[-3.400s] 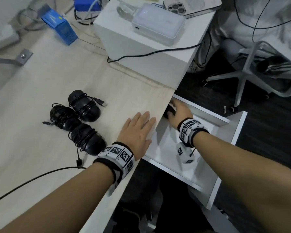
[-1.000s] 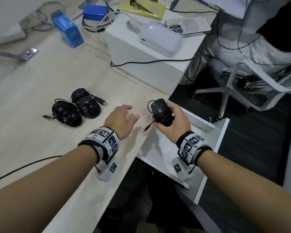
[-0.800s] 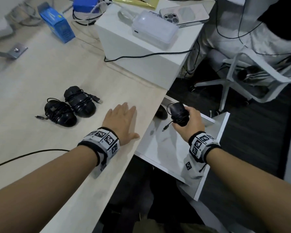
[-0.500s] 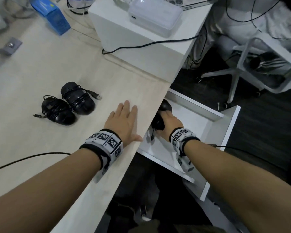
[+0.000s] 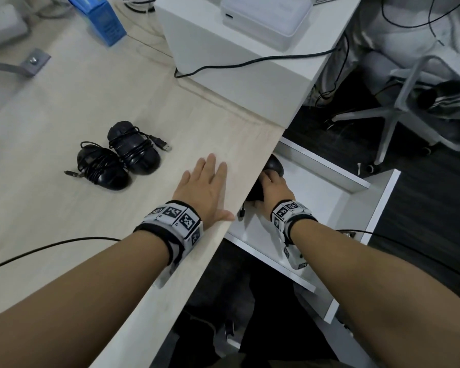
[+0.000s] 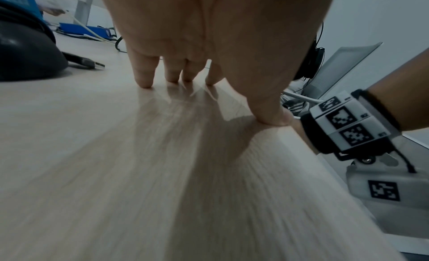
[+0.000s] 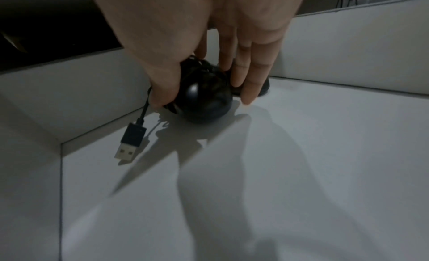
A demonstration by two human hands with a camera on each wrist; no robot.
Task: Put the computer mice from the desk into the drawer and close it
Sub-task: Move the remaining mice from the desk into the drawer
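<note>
two mice on desk, one held in drawer

head view: two mice (image 5: 117, 158) lie on the desk (image 5: 64, 102); left hand (image 5: 202, 189) rests flat beside them.

left wrist: straight fingers (image 6: 144, 72) touch wood.

right wrist: right hand (image 7: 197, 44) grips a cord-wrapped mouse (image 7: 204, 99) between thumb and fingers on the drawer (image 7: 301, 155) floor.

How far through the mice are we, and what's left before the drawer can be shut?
Done: one mouse lies at the back of the open drawer. In hand: the right hand grips a second mouse low on the drawer floor, not released. Left: two cable-wrapped mice on the desk, then closing. The left hand rests flat on the desk.
</note>
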